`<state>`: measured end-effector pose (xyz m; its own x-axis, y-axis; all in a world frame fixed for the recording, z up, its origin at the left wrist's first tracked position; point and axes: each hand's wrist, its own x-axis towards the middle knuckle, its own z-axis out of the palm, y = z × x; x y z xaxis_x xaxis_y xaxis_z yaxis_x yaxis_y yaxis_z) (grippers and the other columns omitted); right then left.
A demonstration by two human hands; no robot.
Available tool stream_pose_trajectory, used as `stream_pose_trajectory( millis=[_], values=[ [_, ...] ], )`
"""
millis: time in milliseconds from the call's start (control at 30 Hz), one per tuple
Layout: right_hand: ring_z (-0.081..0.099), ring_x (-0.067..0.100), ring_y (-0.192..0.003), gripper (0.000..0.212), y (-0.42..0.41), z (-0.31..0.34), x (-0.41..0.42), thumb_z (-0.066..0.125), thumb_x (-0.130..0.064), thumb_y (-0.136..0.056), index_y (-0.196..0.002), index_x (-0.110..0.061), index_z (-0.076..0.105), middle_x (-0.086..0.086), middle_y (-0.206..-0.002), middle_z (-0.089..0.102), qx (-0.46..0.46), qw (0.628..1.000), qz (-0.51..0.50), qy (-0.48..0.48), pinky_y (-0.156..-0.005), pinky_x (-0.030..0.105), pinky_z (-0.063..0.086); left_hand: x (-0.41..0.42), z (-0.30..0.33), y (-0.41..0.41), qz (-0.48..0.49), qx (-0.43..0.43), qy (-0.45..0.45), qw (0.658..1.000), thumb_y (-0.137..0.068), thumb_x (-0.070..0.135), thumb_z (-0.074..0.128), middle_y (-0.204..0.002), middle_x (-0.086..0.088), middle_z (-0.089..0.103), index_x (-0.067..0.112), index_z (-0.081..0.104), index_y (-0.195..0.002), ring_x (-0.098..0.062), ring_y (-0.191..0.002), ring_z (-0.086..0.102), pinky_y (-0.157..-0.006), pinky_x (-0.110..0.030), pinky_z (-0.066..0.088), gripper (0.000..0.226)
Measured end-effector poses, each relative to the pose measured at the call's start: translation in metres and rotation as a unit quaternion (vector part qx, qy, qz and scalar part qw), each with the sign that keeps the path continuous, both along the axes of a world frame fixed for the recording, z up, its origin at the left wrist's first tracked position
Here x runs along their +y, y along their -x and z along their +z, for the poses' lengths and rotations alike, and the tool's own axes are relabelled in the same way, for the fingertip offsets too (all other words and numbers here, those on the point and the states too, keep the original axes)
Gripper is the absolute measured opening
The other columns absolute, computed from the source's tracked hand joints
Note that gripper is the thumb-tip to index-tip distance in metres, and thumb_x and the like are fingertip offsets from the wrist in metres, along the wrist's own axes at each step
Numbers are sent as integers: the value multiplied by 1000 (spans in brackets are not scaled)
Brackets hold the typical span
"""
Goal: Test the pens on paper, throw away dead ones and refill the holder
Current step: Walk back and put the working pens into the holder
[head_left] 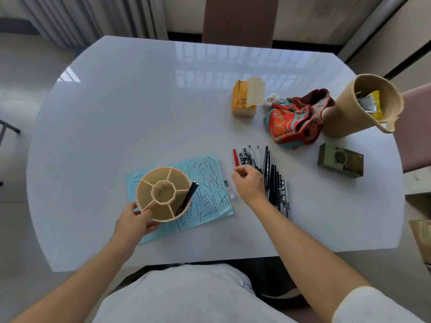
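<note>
A round beige pen holder [149, 194] with wedge compartments stands on a light blue paper [210, 183] covered in scribbles. My left hand [136, 220] grips the holder's near-left wall. One or two black pens [190, 194] lean in a right-hand compartment. My right hand [249, 183] hovers with loosely curled fingers over a pile of several pens [272, 180], mostly black, holding nothing visible. A red pen [235, 157] lies at the pile's far left. A clear pen cap [229, 188] rests by the paper's right edge.
On the white table [140, 113], at the right, sit a yellow tissue pack [242, 99], a crumpled red patterned cloth [293, 120], a woven basket [345, 108] with wrappers inside and a small olive box [340, 163]. A chair back [238, 19] stands beyond the far edge.
</note>
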<state>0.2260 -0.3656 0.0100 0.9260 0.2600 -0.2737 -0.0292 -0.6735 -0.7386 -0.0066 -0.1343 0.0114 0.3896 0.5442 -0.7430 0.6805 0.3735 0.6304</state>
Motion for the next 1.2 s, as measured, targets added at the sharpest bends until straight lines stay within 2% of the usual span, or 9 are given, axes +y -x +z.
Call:
stream_pose_trajectory(
  millis=[167, 333, 433, 500, 667, 833, 933, 1100, 1200],
  values=[
    [63, 26, -85, 14, -28, -20, 5, 62, -21, -94, -97, -10, 69, 9, -99, 66, -76, 973, 77, 204, -71, 34, 52, -2, 0, 1, 3, 10, 1, 1000, -94, 10, 60, -113, -11, 66, 21, 46, -133, -24, -78, 76, -71, -38, 63, 42],
    [64, 25, -72, 19, -37, -18, 24, 63, -29, -88, -85, -10, 68, 7, -84, 69, -55, 941, 114, 314, -53, 25, 40, -4, 8, 3, 0, 9, 4, 1000, -94, 10, 58, -110, -7, 67, 21, 46, -134, -22, -76, 76, -63, -32, 61, 43],
    [64, 21, -69, 18, -34, -9, 28, 65, -30, -82, -71, -15, 64, 2, -74, 68, -5, 976, 71, 206, -56, 29, 48, 1, 14, 3, -1, -10, 2, 1000, -94, 10, 56, -108, -5, 69, 22, 50, -132, -23, -77, 76, -65, -31, 61, 40],
    [64, 14, -70, 15, -25, 5, 35, 66, -30, -87, -80, -17, 64, 0, -79, 68, 44, 996, 41, 72, -56, 30, 48, 6, 18, 2, -16, -16, -15, 1000, -95, 14, 55, -106, -3, 71, 25, 53, -131, -21, -77, 75, -66, -33, 60, 38],
    [64, 16, -60, 8, 8, 37, 61, 65, -11, -89, -95, -6, 66, 11, -81, 72, 177, 961, 124, -174, -54, 24, 53, 13, 23, 4, -57, -25, -60, 996, -97, 26, 56, -109, 2, 70, 31, 53, -133, -18, -83, 73, -71, -36, 59, 36],
    [66, 12, -65, 6, 32, 40, 77, 70, -15, -86, -88, -17, 75, 5, -78, 74, 146, 956, 240, -91, -62, 32, 60, 11, 18, 8, -44, -38, -71, 996, -98, 29, 58, -112, 1, 68, 33, 58, -127, -20, -84, 71, -68, -32, 55, 29],
    [60, -3, -63, 6, 44, 33, 73, 71, -23, -86, -87, -29, 73, -10, -73, 68, 80, 956, 280, -43, -56, 16, 51, 12, 9, 10, -18, -41, -63, 997, -99, 29, 57, -108, -1, 71, 31, 62, -126, -23, -80, 72, -66, -33, 54, 28],
    [68, 8, -73, 16, 43, 14, 43, 75, -27, -85, -101, -26, 75, -6, -79, 72, 66, 983, 137, -100, -74, 29, 60, 14, 1, 10, -5, -48, -67, 997, -99, 27, 57, -102, -3, 73, 32, 64, -121, -25, -79, 73, -66, -35, 55, 24],
    [66, 4, -78, 16, 24, -4, 13, 69, -17, -90, -105, -13, 73, -5, -88, 70, -20, 999, 39, -18, -80, 32, 61, 12, 1, 9, -8, -46, -70, 996, -101, 26, 54, -99, -2, 73, 33, 62, -121, -24, -81, 73, -65, -34, 56, 22]
  ],
)
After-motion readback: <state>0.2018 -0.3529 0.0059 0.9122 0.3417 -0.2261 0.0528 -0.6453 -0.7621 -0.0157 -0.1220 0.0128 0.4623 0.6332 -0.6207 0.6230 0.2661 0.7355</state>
